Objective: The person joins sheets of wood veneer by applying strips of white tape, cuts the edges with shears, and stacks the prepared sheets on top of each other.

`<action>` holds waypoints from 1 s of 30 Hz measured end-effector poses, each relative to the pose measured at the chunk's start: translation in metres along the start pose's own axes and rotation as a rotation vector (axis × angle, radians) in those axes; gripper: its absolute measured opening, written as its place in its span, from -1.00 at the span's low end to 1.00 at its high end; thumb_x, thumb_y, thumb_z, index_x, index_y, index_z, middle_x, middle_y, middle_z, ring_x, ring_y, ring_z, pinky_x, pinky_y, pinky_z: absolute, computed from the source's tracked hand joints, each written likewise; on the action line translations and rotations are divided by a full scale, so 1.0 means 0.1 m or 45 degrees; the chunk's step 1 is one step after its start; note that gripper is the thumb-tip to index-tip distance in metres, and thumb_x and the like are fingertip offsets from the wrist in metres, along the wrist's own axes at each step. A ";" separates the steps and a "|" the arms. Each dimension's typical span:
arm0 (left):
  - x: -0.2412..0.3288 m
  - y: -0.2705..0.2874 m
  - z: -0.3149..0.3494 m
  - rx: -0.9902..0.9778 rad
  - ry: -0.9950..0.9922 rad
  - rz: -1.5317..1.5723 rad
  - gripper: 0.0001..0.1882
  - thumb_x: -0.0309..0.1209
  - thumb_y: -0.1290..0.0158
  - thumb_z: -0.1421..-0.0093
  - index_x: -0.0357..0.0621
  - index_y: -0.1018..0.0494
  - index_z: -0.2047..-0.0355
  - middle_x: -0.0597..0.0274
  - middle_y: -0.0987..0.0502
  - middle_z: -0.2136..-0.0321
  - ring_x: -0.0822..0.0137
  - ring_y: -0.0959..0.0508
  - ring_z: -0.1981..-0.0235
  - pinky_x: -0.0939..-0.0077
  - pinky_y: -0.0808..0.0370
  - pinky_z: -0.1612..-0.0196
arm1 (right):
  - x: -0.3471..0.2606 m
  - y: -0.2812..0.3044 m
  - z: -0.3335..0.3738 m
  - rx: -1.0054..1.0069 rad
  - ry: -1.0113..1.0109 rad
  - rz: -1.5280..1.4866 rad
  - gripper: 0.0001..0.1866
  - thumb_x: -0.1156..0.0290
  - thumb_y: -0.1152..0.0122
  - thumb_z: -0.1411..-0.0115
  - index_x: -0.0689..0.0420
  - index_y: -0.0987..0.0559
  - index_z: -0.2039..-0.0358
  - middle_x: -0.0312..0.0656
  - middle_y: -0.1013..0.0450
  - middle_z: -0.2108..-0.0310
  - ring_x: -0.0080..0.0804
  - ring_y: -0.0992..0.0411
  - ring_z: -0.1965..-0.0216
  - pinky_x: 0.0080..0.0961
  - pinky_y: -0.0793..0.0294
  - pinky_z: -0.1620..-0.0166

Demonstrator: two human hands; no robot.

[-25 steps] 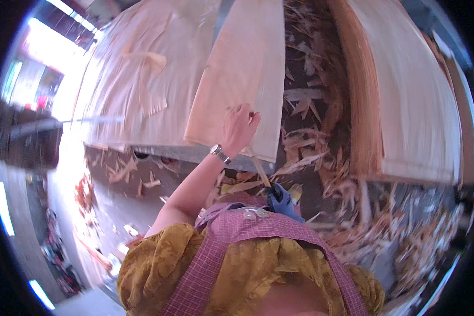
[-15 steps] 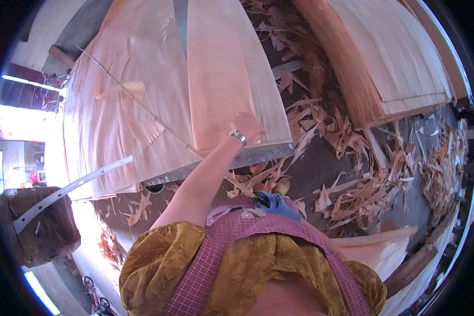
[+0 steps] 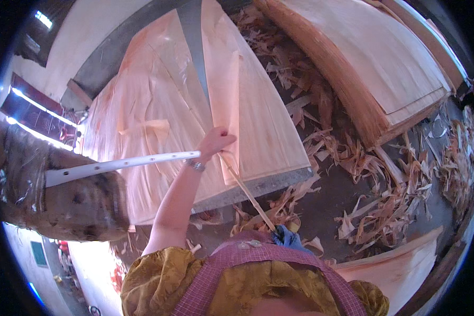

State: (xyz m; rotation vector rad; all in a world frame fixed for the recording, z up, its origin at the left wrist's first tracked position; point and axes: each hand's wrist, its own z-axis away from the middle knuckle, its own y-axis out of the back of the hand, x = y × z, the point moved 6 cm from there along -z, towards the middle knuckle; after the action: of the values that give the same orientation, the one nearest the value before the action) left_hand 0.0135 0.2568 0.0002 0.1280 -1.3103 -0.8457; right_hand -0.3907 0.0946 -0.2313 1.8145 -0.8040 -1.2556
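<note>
A thin, pale wood veneer sheet (image 3: 221, 79) lies on top of a spread-out stack of veneer (image 3: 268, 126). Its left edge is lifted and folded over near my left hand (image 3: 216, 141), whose fingers are closed on it. A metal-banded watch is on that wrist. Close to my apron, a blue cloth or glove covers my right hand (image 3: 288, 238); its fingers are mostly hidden. From it a long, thin bamboo stick (image 3: 250, 195) slants up and left across the veneer, passing beside my left hand.
A tall pile of veneer (image 3: 363, 58) stands at the far right, with torn veneer scraps (image 3: 379, 205) strewn over the floor. On the left, a brown block-like object (image 3: 84, 200) carries a white perforated strip (image 3: 121, 163) reaching toward my left wrist. More sheets (image 3: 395, 268) lie lower right.
My left hand has moved left and closed on the sheet's edge, folding it over. The bamboo stick has swung to a steeper slant, and the view has shifted, bringing the brown block closer.
</note>
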 end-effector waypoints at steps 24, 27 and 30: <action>-3.14 2.04 1.29 -0.121 0.660 0.476 -0.79 -0.37 -0.05 -0.28 -0.03 -0.46 0.08 0.40 -0.54 0.30 0.46 -0.56 0.30 0.48 -0.54 0.21 | -2.12 -1.94 -0.73 0.055 -0.950 -2.394 -0.87 0.55 -0.09 -0.21 0.15 -0.43 0.21 -0.30 -0.32 0.54 -0.50 -0.31 0.55 -0.52 -0.33 0.48; -2.98 1.79 1.27 -0.197 0.672 0.541 -0.80 -0.36 -0.05 -0.29 -0.05 -0.45 0.09 0.39 -0.54 0.29 0.45 -0.57 0.30 0.44 -0.57 0.21 | -1.99 -1.64 -0.59 0.516 -1.005 -1.256 -0.75 0.49 -0.13 -0.19 0.11 -0.41 0.11 -0.24 -0.36 0.52 -0.40 -0.35 0.54 -0.44 -0.36 0.46; -2.88 1.73 1.31 -0.190 0.629 0.614 -0.80 -0.36 -0.03 -0.31 -0.07 -0.45 0.08 0.38 -0.55 0.27 0.43 -0.59 0.27 0.37 -0.59 0.20 | -1.90 -1.09 -0.82 0.531 -1.027 -1.050 -0.64 0.39 -0.16 -0.19 0.09 -0.39 0.00 -0.12 -0.43 0.50 -0.25 -0.42 0.53 -0.33 -0.41 0.44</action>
State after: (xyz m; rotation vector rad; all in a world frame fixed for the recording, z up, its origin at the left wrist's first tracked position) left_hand -0.0239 0.6015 -0.0978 -0.0930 -0.7611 -0.4534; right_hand -0.3654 0.3273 -0.2202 2.0434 -0.7748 -2.6177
